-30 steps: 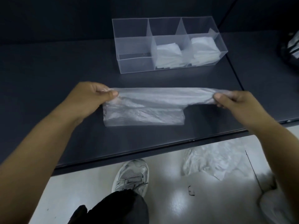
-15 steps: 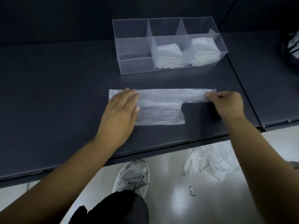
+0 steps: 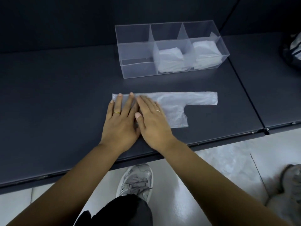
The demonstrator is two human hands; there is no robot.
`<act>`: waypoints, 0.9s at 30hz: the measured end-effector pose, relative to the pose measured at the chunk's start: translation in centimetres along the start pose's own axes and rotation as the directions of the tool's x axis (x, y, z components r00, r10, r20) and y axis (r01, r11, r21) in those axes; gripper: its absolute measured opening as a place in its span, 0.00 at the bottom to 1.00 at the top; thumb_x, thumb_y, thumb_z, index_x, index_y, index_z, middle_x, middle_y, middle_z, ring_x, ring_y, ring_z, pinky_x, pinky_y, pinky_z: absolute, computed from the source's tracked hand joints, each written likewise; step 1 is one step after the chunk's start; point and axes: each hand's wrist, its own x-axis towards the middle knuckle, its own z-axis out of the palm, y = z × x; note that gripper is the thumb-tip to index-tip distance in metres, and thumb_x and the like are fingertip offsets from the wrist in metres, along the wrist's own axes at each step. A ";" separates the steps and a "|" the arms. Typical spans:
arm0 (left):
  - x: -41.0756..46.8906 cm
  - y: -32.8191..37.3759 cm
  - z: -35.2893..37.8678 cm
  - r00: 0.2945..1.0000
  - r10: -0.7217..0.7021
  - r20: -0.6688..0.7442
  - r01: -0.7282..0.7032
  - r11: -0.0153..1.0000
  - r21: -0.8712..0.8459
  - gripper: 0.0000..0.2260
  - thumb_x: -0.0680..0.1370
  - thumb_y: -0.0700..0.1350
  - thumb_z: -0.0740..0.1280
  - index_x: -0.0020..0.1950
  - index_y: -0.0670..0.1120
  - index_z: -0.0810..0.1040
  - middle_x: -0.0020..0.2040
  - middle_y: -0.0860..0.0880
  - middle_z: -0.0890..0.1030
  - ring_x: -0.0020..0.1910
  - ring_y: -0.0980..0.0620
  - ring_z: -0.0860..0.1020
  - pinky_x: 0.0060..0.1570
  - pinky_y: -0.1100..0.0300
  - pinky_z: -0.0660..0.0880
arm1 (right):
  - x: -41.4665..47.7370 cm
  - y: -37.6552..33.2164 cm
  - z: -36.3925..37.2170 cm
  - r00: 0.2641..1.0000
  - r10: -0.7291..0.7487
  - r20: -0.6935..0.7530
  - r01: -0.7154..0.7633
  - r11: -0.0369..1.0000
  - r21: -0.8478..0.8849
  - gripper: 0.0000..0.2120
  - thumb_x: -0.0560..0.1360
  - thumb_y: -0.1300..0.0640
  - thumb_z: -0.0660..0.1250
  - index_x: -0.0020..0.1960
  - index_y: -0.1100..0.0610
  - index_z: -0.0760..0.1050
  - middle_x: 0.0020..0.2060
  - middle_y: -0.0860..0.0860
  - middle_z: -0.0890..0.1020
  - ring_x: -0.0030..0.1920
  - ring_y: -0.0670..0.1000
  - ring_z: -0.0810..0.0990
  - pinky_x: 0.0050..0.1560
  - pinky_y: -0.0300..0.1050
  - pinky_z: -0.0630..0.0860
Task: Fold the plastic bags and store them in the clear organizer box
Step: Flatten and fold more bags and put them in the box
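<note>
A translucent plastic bag [image 3: 184, 101], folded into a long strip, lies flat on the dark table [image 3: 57, 98], its handle end pointing right. My left hand [image 3: 121, 121] rests flat on the bag's left end, fingers spread. My right hand [image 3: 152, 121] lies flat beside it, touching it, pressing the bag's left-middle part. Neither hand grips anything. Behind the bag stands the clear organizer box [image 3: 138, 69] with three compartments. Folded white bags [image 3: 169, 60] fill the middle one, more folded bags [image 3: 205, 53] fill the right one, and the left one is empty.
The table's front edge [image 3: 179, 149] runs just below my wrists. A seam [image 3: 244, 82] divides this table from another panel on the right. More plastic bags [image 3: 228, 165] lie on the pale floor below. A dark object [image 3: 293, 51] sits at the far right.
The bag was held stretched above the table, then laid flat. My right hand let go of the handle end and moved left to lie beside my left hand on the bag.
</note>
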 end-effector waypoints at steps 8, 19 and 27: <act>0.1 0.0 0.0 1.000 -0.028 0.006 0.028 1.000 -0.003 0.37 0.75 0.69 0.39 0.79 0.51 0.48 0.79 0.46 0.47 0.77 0.40 0.42 0.74 0.41 0.41 | -1.0 11.1 -5.0 0.974 0.223 -0.037 -0.216 0.871 -0.441 0.30 0.80 0.41 0.46 0.79 0.52 0.46 0.78 0.51 0.48 0.78 0.50 0.44 0.75 0.51 0.39; -0.4 1.9 -2.1 0.963 0.202 -0.178 -0.247 0.924 -0.290 0.32 0.76 0.62 0.61 0.70 0.39 0.70 0.72 0.43 0.68 0.74 0.43 0.62 0.73 0.47 0.53 | -5.8 9.1 -8.9 0.990 0.055 -0.129 -0.068 0.993 -0.096 0.11 0.67 0.53 0.76 0.47 0.54 0.81 0.48 0.46 0.72 0.52 0.48 0.68 0.57 0.47 0.67; -1.5 3.7 -0.9 0.960 0.219 -0.175 -0.265 0.912 -0.313 0.29 0.73 0.54 0.71 0.67 0.37 0.74 0.68 0.43 0.73 0.69 0.45 0.70 0.70 0.52 0.62 | -5.5 8.7 -7.6 0.988 0.152 -0.033 -0.155 0.983 -0.103 0.04 0.75 0.59 0.68 0.42 0.54 0.78 0.43 0.47 0.74 0.49 0.50 0.71 0.53 0.43 0.61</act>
